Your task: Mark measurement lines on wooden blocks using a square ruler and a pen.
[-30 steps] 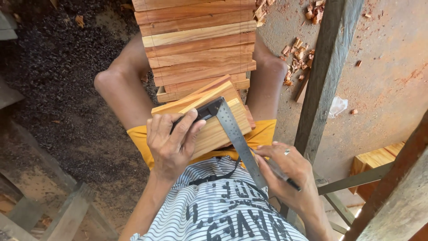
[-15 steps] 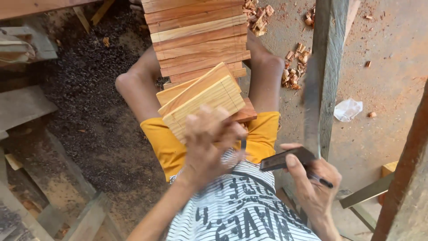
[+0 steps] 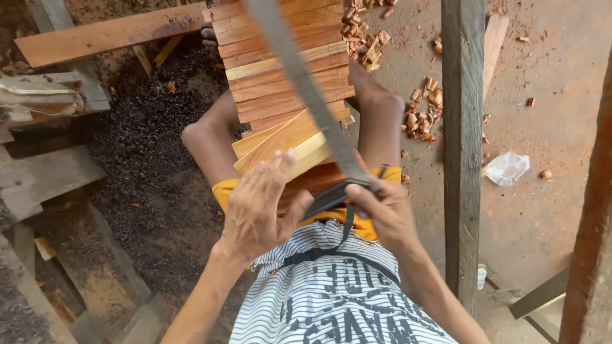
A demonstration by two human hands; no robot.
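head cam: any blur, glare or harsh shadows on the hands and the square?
Head view: soft, even daylight, no glare on the grey metal try square; its blade looms large and slightly soft near the lens. Left hand and right hand fairly sharp. Stacked reddish-brown wooden slats crisp; dark ground at left dim, shadows weak.

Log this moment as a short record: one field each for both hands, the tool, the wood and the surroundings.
left hand: left hand spread on the tilted wood block on the lap
right hand: right hand grips the dark stock of the try square
tool: metal blade runs up and away over the wood
wood: stack of reddish slats across the legs
surroundings: wood chips on the dirt floor, grey upright post, crumpled plastic bag
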